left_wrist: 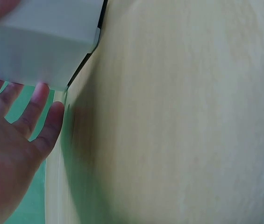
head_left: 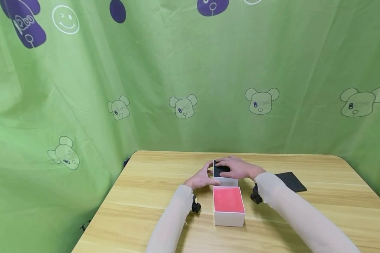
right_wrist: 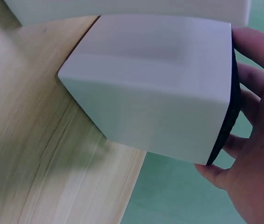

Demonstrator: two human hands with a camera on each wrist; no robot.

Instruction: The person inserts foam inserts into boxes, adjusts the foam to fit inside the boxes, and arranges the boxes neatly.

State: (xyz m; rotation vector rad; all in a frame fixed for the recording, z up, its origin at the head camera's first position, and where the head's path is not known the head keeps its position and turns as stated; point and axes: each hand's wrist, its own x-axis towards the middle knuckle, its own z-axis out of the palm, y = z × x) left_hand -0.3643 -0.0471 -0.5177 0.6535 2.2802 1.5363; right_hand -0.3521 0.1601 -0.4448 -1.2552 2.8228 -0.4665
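A white box with a black top surface stands on the table between the two hands. My left hand holds it at its left end, thumb on the near face and fingers along the far side. In the left wrist view the fingers lie spread against the white wall. My right hand rests over the box, its spread fingertips on the black top. In the right wrist view the black layer shows as a thin band under the fingers, slightly raised above the white walls.
Right in front of the held box stands a second white box with a red top. A flat black sheet lies on the wooden table, to the right past the right wrist. A green curtain hangs behind the table.
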